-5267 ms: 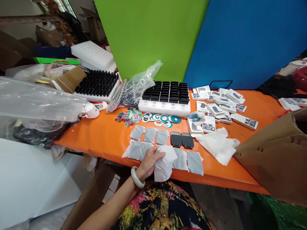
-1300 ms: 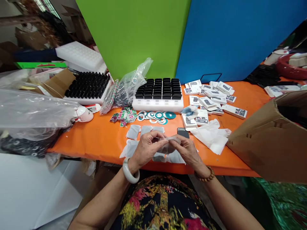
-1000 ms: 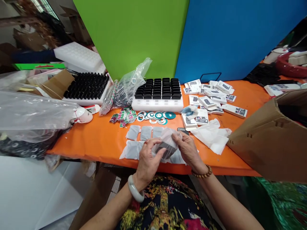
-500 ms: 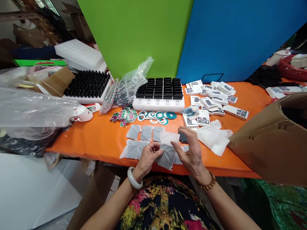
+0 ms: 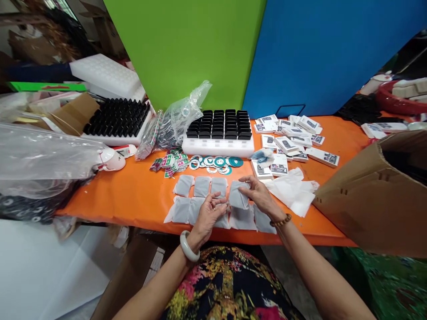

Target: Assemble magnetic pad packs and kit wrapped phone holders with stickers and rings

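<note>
My right hand [image 5: 262, 195] pinches the upper right edge of a flat grey packet [image 5: 238, 195] in thin white wrapping. That packet sits in line with the back row and partly overlaps the front row. To its left, my left hand [image 5: 208, 215] hovers over the front row, fingers apart, holding nothing. Similar packets lie in two rows on the orange table [image 5: 133, 200]: a back-row packet [image 5: 202, 186] and a front-row packet [image 5: 180, 210] show plainly at the left. Others in the front row are partly hidden under my left hand, and one packet [image 5: 264, 220] lies beneath my right wrist.
White foam trays of black parts [image 5: 218, 146] stand at the back. Round labels [image 5: 220, 162], small printed cards [image 5: 171, 163] and white boxes [image 5: 287, 144] lie before them. Crumpled white tissue [image 5: 295, 191] and a large cardboard box [image 5: 370, 204] occupy the right side.
The packet has passed from my left hand to my right and moved up and slightly right toward the back row. My left fingers have opened; my right hand has closed on the packet.
</note>
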{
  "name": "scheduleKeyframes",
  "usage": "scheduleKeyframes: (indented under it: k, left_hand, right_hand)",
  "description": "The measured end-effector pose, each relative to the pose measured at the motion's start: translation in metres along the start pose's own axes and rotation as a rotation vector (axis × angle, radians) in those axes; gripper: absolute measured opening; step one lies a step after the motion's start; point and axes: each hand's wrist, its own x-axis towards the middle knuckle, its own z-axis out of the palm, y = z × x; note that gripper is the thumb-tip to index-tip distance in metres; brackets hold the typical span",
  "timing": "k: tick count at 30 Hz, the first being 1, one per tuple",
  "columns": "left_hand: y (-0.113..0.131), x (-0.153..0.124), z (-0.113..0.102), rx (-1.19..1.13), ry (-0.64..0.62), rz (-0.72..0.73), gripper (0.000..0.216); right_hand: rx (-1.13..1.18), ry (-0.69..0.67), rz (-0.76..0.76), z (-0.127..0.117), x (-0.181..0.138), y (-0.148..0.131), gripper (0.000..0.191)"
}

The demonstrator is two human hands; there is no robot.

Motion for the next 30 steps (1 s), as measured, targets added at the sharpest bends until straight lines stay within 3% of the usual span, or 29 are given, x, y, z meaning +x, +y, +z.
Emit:
scheduleKeyframes:
  k: [7, 16, 19, 24, 27, 30]
  left_hand:
    - [0.001, -0.006, -0.014, 0.058, 0.032, -0.021, 0.052]
    - [0.001, -0.004, -0.012, 0.118, 0.045, -0.040, 0.050]
    - [0.001, -0.004, -0.008, 0.134, 0.037, -0.064, 0.052]
    - [0.002, -0.004, -0.005, 0.164, 0.005, -0.074, 0.049]
    - [0.002, -0.004, -0.002, 0.180, -0.001, -0.077, 0.046]
    - [-0.001, -0.003, 0.002, 0.183, -0.022, -0.084, 0.046]
  right_hand:
    - [-0.511, -0.017, -0.013, -0.002, 0.039, 0.013, 0.025]
    - [-0.856, 0.123, -0.146, 0.023, 0.025, 0.006, 0.013]
    - [-0.938, 0.192, -0.190, 0.023, 0.017, 0.001, 0.018]
    - [-0.732, 0.477, -0.386, -0.016, -0.018, 0.002, 0.016]
    - [-0.665, 0.675, -0.346, -0.057, -0.043, 0.023, 0.019]
    - [-0.753, 0.769, -0.257, -0.093, -0.057, 0.053, 0.020]
